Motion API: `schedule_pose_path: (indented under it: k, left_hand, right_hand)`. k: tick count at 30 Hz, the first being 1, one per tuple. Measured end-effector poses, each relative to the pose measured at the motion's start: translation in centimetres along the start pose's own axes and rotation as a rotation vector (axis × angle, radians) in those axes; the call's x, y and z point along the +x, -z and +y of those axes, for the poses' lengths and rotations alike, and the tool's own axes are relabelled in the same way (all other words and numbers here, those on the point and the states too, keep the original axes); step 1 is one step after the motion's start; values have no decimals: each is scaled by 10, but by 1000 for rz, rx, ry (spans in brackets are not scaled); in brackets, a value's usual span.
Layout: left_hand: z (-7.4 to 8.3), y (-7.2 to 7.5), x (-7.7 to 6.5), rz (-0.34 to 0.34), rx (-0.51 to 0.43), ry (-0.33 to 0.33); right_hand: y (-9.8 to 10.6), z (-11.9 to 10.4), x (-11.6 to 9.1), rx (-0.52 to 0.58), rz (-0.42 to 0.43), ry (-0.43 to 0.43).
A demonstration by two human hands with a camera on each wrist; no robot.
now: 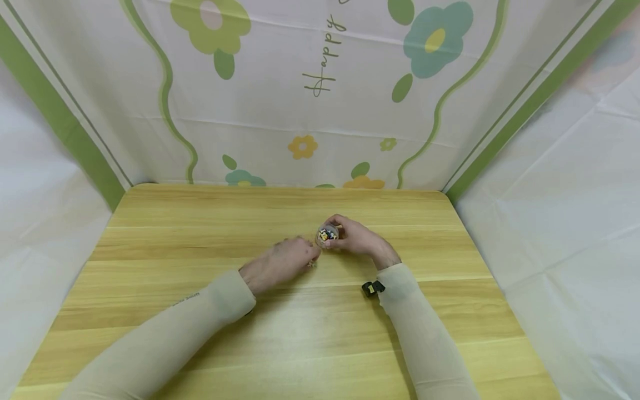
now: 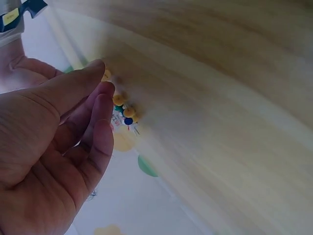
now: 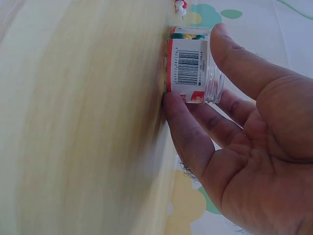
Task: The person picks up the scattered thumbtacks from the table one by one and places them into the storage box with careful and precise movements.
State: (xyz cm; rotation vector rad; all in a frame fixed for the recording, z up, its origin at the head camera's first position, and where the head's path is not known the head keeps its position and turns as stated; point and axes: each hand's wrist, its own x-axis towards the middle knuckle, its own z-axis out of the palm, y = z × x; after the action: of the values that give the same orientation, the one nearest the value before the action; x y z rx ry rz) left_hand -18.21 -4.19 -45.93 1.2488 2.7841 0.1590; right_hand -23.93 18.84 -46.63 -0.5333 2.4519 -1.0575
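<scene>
My right hand holds a small clear jar on the table, thumb on one side and fingers on the other. Multicoloured push pins lie inside, and a barcode label wraps its wall. Left of the jar, my left hand has its thumb and index fingertips together; a yellow push pin shows at those tips, partly hidden. Close beyond these fingers, several loose push pins in yellow, green, blue and white lie on the table. The right wrist view shows red and white pins past the jar.
The wooden table reaches back to a white flowered cloth. White cloth also hangs on both sides. A black strap with a small device sits at the right wrist.
</scene>
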Motion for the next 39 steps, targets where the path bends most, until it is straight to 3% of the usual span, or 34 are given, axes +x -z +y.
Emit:
schedule_pose_path:
  k: [8, 16, 25, 39]
  left_hand:
    - [0, -2, -2, 21, 24, -3]
    - [-4, 4, -5, 50, -64, -7]
    - [-10, 9, 1, 51, -119, 27]
    - [-21, 23, 11, 140, -205, 75]
  right_hand:
    - [0, 1, 1, 4, 0, 0]
    - [-1, 1, 1, 24, -4, -7]
    - [0, 1, 0, 18, -3, -10]
    - [1, 2, 0, 41, -13, 14]
